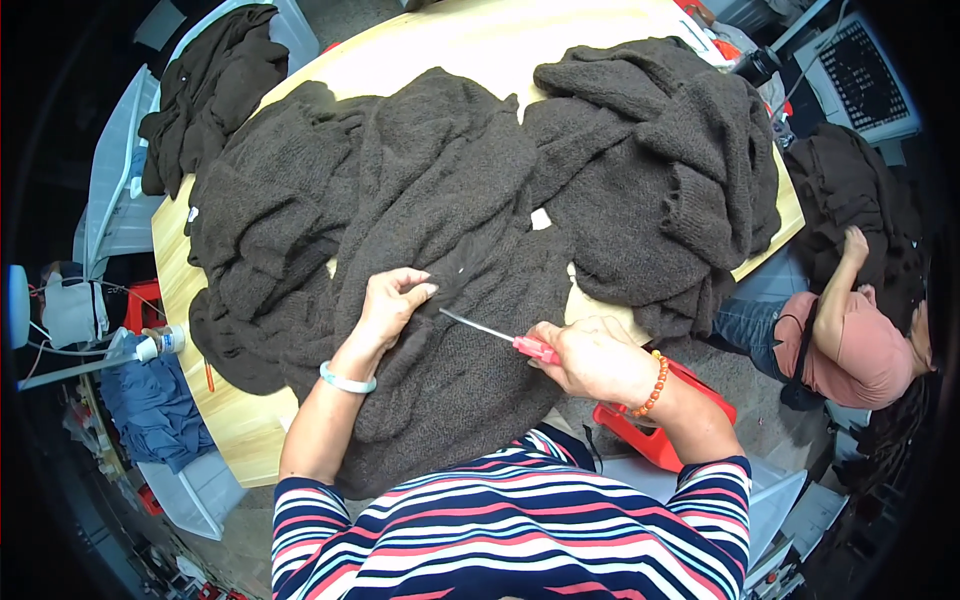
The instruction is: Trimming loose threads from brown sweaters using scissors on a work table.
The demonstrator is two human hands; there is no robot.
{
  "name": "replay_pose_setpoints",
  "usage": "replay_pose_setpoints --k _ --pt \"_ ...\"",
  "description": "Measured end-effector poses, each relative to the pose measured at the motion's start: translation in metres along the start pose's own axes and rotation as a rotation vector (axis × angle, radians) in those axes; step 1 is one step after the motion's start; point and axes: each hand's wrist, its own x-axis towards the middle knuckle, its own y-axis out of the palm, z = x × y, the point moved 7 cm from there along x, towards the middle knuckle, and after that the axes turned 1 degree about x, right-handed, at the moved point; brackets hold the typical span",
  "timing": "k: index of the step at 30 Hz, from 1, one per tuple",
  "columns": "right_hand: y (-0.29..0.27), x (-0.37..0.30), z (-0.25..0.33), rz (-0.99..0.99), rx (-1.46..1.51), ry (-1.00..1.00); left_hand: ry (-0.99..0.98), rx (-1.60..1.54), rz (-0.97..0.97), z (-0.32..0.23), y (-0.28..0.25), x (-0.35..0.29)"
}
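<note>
A dark brown knitted garment (pixel 470 390) lies bunched in front of me, its near edge hanging over the table's front. My left hand (pixel 390 308) pinches a bit of the knit between thumb and fingertips. In my right hand (pixel 605 362) is a slim tool (pixel 535 348) with a translucent red handle and a thin metal shaft, much like a small screwdriver or hook needle. Its tip points left, just short of my left fingertips, over the knit. Too fine to make out is the exact shape of that tip.
More dark knitwear is heaped on the pale wooden table (pixel 430 50), including a pile (pixel 670 190) at right. A red stool (pixel 640 440) stands by my right elbow. Plastic bins (pixel 120 190) line the left. At far right a person in a pink top (pixel 850 350) handles dark fabric.
</note>
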Motion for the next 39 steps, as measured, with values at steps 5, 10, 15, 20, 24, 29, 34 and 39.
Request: replay_pose_setpoints --k 5,10,15,20,24,29,34,39 --pt "-0.001 0.004 0.005 -0.047 -0.048 -0.068 -0.066 -0.186 0.007 0.005 0.001 -0.014" --pt "-0.005 0.008 -0.002 -0.074 -0.046 0.000 -0.122 -0.229 0.029 0.013 -0.003 -0.008" --pt "-0.008 -0.005 -0.017 -0.140 0.029 0.042 -0.101 -0.034 0.048 0.004 0.004 0.022" --pt "-0.012 -0.012 -0.031 -0.173 0.084 0.131 -0.020 0.526 0.124 -0.032 0.037 0.038" --pt "-0.011 -0.014 -0.041 -0.186 0.052 0.181 0.004 0.474 0.253 -0.023 0.049 0.038" --pt "-0.005 -0.019 -0.039 -0.198 -0.062 0.133 0.066 0.298 0.175 -0.006 0.043 0.036" --pt "-0.008 -0.014 -0.035 -0.139 0.000 0.151 0.070 0.150 0.087 -0.010 0.038 0.021" --pt "-0.006 -0.011 -0.022 -0.136 -0.032 -0.003 0.153 0.297 0.102 -0.009 0.035 0.021"
